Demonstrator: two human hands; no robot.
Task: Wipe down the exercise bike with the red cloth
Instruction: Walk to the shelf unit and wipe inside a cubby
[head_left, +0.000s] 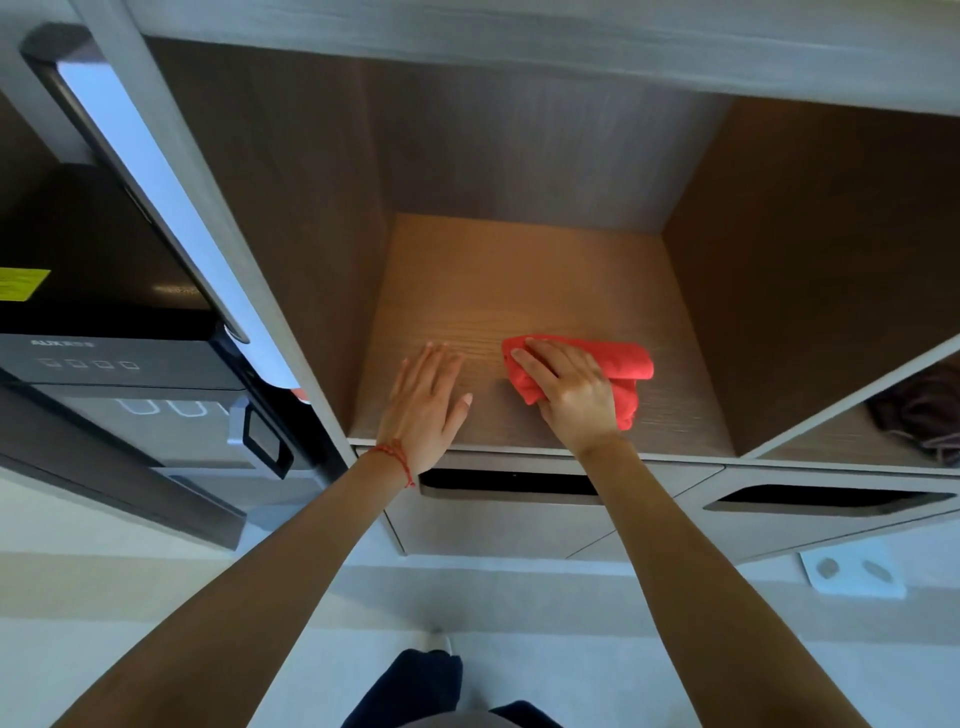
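From the head camera, both bare forearms reach forward and down into an open wooden cubby, whose shelf floor carries the red cloth, bunched near the front and right of centre. The right hand lies palm-down on the cloth's left part, its grip curled onto the bunched fabric and pressing it to the shelf. The left hand, a red string bracelet at its wrist, rests flat just beside the cloth, apart from it, fingers straight and together, grip wide and holding nothing.
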